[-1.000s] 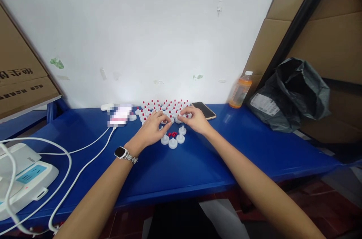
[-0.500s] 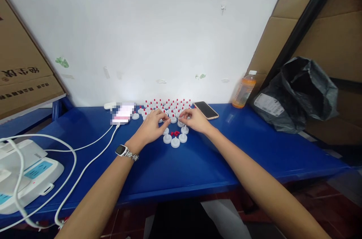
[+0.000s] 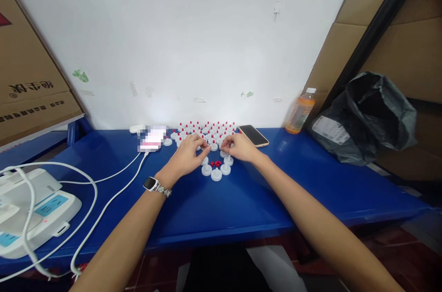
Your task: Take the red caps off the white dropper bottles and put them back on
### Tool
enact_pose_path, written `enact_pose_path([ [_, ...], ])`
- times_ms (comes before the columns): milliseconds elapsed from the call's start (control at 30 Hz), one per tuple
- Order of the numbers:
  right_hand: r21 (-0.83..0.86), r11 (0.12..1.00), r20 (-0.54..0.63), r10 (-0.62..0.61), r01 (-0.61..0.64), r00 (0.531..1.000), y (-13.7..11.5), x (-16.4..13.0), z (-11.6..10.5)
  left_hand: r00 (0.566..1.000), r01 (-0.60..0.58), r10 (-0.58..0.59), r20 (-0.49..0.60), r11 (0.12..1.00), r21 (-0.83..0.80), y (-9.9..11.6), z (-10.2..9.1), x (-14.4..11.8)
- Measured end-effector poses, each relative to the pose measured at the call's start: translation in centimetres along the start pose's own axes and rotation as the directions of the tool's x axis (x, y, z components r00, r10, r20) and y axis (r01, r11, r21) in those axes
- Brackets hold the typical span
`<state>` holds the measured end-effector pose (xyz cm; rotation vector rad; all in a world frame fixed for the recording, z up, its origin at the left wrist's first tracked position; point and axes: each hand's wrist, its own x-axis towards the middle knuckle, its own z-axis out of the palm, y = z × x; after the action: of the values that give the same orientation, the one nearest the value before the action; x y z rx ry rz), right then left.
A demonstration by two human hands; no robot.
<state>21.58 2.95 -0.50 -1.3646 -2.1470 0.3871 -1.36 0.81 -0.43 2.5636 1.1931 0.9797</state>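
Head view: both hands low over the blue table (image 3: 221,204), meeting at the near edge of a cluster of white caps with red tips (image 3: 207,130) ranked against the wall, probably so finished pieces stay out of the way. Nearer in, a few plain white caps (image 3: 216,174) ringed around a small heap of loose red tips (image 3: 216,163), within easy reach of either hand. Left hand (image 3: 188,157), watch (image 3: 150,183) on the wrist, fingers (image 3: 203,148) pinched narrow at one small cap; too small to tell whether gripped or only touched. Right hand (image 3: 240,148) likewise curled close, fingertips just beside the left's, contents unclear. Off to the right a phone (image 3: 253,135) and an orange bottle (image 3: 299,111); left, white cables (image 3: 103,200)
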Motion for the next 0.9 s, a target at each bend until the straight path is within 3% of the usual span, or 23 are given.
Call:
enact_pose_path([
  [200,-0.254,0.967,-0.121,-0.016,-0.016,0.993,-1.6,1.3,0.0,0.999,0.032,-0.032,0.001,0.999,0.028,0.0,-0.3,0.0],
  [367,-0.352,0.936,-0.06,-0.041,0.018,0.997,-2.3,3.0,1.3,0.999,0.04,-0.04,-0.003,0.998,0.047,-0.2,-0.4,-0.2],
  [467,-0.282,0.959,-0.125,-0.073,0.035,0.989,-2.3,2.7,1.4,0.999,0.026,-0.025,-0.024,0.999,0.033,-0.4,-0.3,-0.3],
  [533,-0.162,0.981,-0.173,-0.134,0.106,0.976,-2.4,1.8,0.9,0.998,0.014,-0.013,-0.065,1.0,0.015,-0.2,-0.3,-0.3],
  [667,0.104,0.962,-0.16,-0.234,0.252,0.959,-3.1,-0.3,-0.3,0.991,-0.016,0.012,-0.135,1.0,-0.027,0.8,0.0,-0.2],
  [767,0.151,0.938,-0.195,-0.28,0.311,0.94,-3.9,-1.3,-0.4,0.993,-0.03,0.029,-0.115,0.999,-0.009,1.6,0.3,0.0],
  [900,0.239,0.929,-0.228,-0.23,0.284,0.946,-4.4,-1.9,0.0,0.992,-0.11,0.118,-0.051,0.985,0.131,2.0,0.7,0.4],
])
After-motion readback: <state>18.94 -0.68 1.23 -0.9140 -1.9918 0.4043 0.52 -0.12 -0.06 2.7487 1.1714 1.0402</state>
